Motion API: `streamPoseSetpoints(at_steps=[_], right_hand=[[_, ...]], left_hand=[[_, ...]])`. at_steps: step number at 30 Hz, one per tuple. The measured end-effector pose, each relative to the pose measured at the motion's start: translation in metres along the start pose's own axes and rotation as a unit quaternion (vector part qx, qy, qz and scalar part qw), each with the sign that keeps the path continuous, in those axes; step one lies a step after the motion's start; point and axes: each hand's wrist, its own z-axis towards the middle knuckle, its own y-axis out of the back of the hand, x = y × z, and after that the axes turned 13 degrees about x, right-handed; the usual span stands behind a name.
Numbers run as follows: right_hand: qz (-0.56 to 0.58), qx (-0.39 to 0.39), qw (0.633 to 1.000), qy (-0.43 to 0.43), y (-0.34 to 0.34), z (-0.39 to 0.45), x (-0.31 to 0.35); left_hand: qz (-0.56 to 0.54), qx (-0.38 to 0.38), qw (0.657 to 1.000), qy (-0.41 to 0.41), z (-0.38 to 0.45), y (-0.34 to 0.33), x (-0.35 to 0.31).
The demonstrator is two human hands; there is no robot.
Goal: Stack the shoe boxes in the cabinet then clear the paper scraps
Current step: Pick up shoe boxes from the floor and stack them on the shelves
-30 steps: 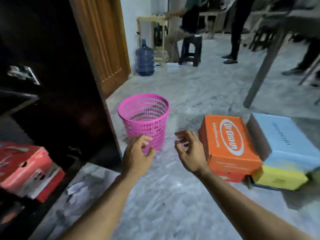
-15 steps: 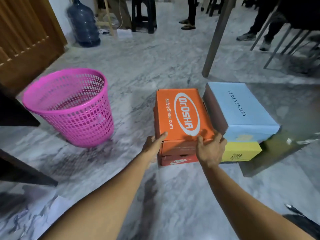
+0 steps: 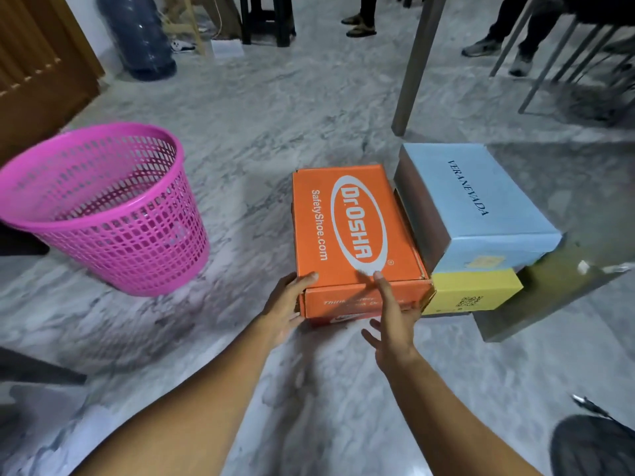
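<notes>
An orange shoe box [image 3: 354,231] lies on the marble floor on top of a red box [image 3: 343,319] that barely shows beneath it. Right beside it a light blue shoe box [image 3: 481,201] sits on a yellow box [image 3: 474,293]. My left hand [image 3: 287,304] grips the orange box's near left corner, thumb on the lid, fingers hidden along the side. My right hand [image 3: 395,317] is in front of the box's near face, fingers spread and straight, one fingertip touching the lid's front edge. No cabinet shelf or paper scraps are in view.
A pink mesh waste basket [image 3: 103,207] stands to the left. A grey table leg [image 3: 412,63] rises behind the boxes. A blue water bottle [image 3: 137,36], a wooden door [image 3: 34,63], chair legs and people's feet are farther back.
My right hand let go of the orange box's near right corner and shifted left to its front face with fingers spread. My left hand stayed at the left corner.
</notes>
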Motion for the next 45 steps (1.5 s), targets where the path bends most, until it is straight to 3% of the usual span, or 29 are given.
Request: streamPoseSetpoints(at_steps=[3, 10, 14, 18, 20, 25, 29, 37, 41, 45], right_hand=[[0.029, 0.02, 0.999, -0.033, -0.002, -0.008, -0.001], [0.111, 0.062, 0.992, -0.016, 0.008, -0.051, -0.008], [0.134, 0.098, 0.985, -0.038, 0.015, -0.095, -0.005], [0.158, 0.177, 0.971, -0.041, 0.021, -0.135, -0.001], [0.165, 0.215, 0.961, -0.047, 0.019, -0.155, 0.002], [0.135, 0.258, 0.956, -0.04, -0.006, -0.192, 0.022], [0.11, 0.305, 0.946, -0.009, -0.041, -0.212, 0.045], [0.033, 0.422, 0.906, 0.031, -0.149, -0.255, 0.079], [-0.008, 0.486, 0.873, 0.022, -0.211, -0.297, 0.082], [-0.043, 0.559, 0.828, 0.019, -0.267, -0.34, 0.074]], left_hand=[[-0.002, 0.005, 1.0, -0.014, -0.02, 0.001, 0.02], [0.026, 0.007, 0.994, -0.105, -0.095, -0.012, 0.043], [-0.035, -0.118, 0.98, -0.157, -0.134, 0.014, -0.011], [-0.016, -0.209, 0.951, -0.226, -0.175, 0.065, -0.085], [-0.007, -0.19, 0.949, -0.251, -0.212, 0.08, -0.117], [0.078, -0.09, 0.974, -0.19, -0.307, 0.11, -0.134], [0.123, -0.059, 0.955, -0.265, -0.377, 0.139, -0.116], [0.157, -0.122, 0.916, -0.349, -0.5, 0.185, -0.072], [0.102, -0.2, 0.896, -0.384, -0.553, 0.201, -0.053], [-0.025, -0.277, 0.885, -0.374, -0.605, 0.218, -0.037]])
